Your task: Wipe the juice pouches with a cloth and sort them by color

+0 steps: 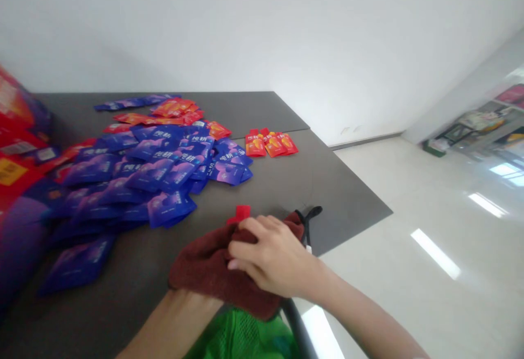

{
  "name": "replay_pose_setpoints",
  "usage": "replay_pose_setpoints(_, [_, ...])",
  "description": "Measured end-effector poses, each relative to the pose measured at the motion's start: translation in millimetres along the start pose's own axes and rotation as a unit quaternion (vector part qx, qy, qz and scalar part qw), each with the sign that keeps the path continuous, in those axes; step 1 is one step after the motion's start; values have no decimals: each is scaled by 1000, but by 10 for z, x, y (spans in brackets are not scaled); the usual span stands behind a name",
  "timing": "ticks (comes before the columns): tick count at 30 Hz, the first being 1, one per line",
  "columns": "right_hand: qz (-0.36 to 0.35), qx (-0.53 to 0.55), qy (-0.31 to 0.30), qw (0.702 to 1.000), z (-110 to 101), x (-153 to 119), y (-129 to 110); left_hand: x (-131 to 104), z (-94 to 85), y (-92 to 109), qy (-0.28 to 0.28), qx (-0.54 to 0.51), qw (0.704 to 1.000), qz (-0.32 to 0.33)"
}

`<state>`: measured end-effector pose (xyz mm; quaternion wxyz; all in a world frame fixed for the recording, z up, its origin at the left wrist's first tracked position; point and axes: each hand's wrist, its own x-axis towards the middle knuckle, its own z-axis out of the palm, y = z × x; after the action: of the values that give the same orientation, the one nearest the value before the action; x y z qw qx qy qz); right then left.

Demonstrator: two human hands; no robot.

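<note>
A brown, soft cloth pouch [204, 269] with a black cord [313, 213] at its far right end lies across the near edge of the table. My left forearm [176, 321] runs up to the cloth, and my left hand is hidden in or under it. On top, my right hand [272, 247] is closed, its bent fingers gripping a fold of the brown cloth. A small red piece [241, 213], perhaps a packet's end, sticks out just beyond my right fingers; the rest of it is covered.
Many purple-blue sachets [164, 165] are heaped on the grey table [278, 184] at left, with orange-red sachets [174, 108] behind. Several red sachets [272, 143] lie apart near the right edge. Large red-purple bags [18, 146] stand far left. Green mesh [245, 334] hangs below.
</note>
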<state>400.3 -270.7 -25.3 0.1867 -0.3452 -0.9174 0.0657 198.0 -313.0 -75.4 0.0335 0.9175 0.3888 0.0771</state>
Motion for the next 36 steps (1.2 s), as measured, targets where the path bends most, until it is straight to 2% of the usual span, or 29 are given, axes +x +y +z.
replay_pose_setpoints(2, [-25,-35,-63,997,210,93,17,-44,22,34,-2,3,1000,7])
replay_pose_setpoints(4, [-25,-69,-82,994,355,190,124,-70,50,62,8,23,1000,18])
replay_pose_setpoints(6, [5,-107,-82,991,409,292,290,-65,84,91,35,61,997,40])
replay_pose_setpoints(8, [48,-132,-77,987,374,371,453,-26,111,124,70,99,991,64])
replay_pose_setpoints(10, [78,-125,-68,987,266,388,540,41,115,168,78,116,989,57])
replay_pose_setpoints(12, [89,-87,-46,991,114,325,502,120,92,224,63,121,990,40])
replay_pose_setpoints(15, [95,-31,-17,995,-76,138,270,219,35,320,7,106,994,19])
replay_pose_setpoints(17, [63,-15,-32,997,-99,31,116,255,10,379,-23,91,995,18])
replay_pose_setpoints(19, [3,-9,-66,998,-29,-13,43,267,7,423,-30,87,995,25])
replay_pose_setpoints(22, [-68,-17,-112,991,169,54,108,257,23,449,-8,90,995,36])
replay_pose_setpoints(24, [-74,-42,-119,989,292,157,239,247,36,447,12,98,994,45])
replay_pose_setpoints(28, [12,-103,-74,992,361,333,617,249,66,465,34,128,990,50])
replay_pose_setpoints(31, [90,-87,2,992,191,307,786,289,79,510,-3,112,994,17])
replay_pose_setpoints(34, [92,-14,94,991,-28,154,633,344,77,546,-6,110,994,12])
replay_pose_setpoints(35, [71,3,93,993,-63,98,527,358,75,553,-5,111,994,19])
replay_pose_setpoints(36, [39,9,61,997,-67,51,415,367,76,557,-6,109,994,25])
